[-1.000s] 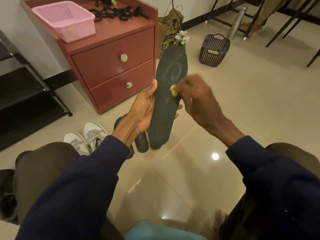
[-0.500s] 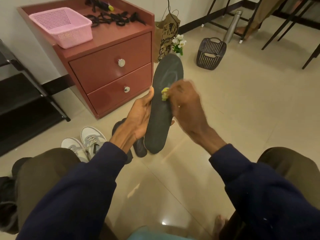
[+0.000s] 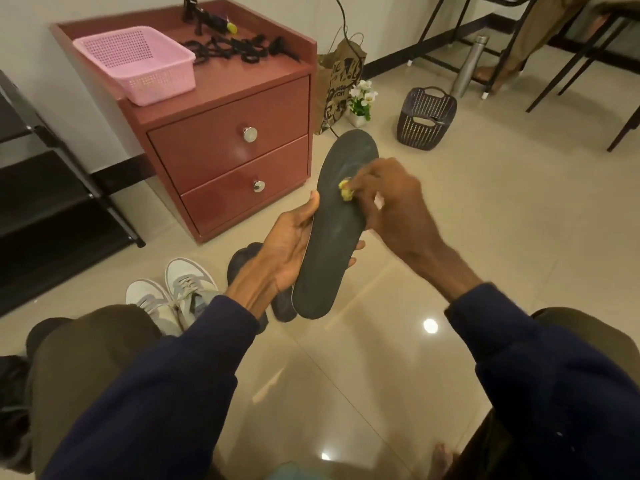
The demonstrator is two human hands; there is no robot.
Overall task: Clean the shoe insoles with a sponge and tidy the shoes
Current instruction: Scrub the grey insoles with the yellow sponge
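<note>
A long dark grey insole (image 3: pixel 332 230) is held up over the floor, toe end pointing away from me. My left hand (image 3: pixel 284 251) grips its left edge and cups it from behind. My right hand (image 3: pixel 391 202) pinches a small yellow sponge (image 3: pixel 345 194) and presses it onto the insole's upper half. On the floor below sit a pair of grey-white sneakers (image 3: pixel 173 299) and a pair of dark shoes (image 3: pixel 249 268), the dark pair partly hidden by my left arm.
A red two-drawer cabinet (image 3: pixel 228 150) stands behind, with a pink basket (image 3: pixel 138 64) and black straps on top. A black shoe rack (image 3: pixel 41 202) is at left. A paper bag (image 3: pixel 339 84), small flowers, a dark basket (image 3: pixel 426 119) and chair legs stand further back.
My right hand with the sponge has slid slightly along the insole while rubbing. The camera view has tilted, so the hands sit lower in frame. My left hand keeps its grip.
</note>
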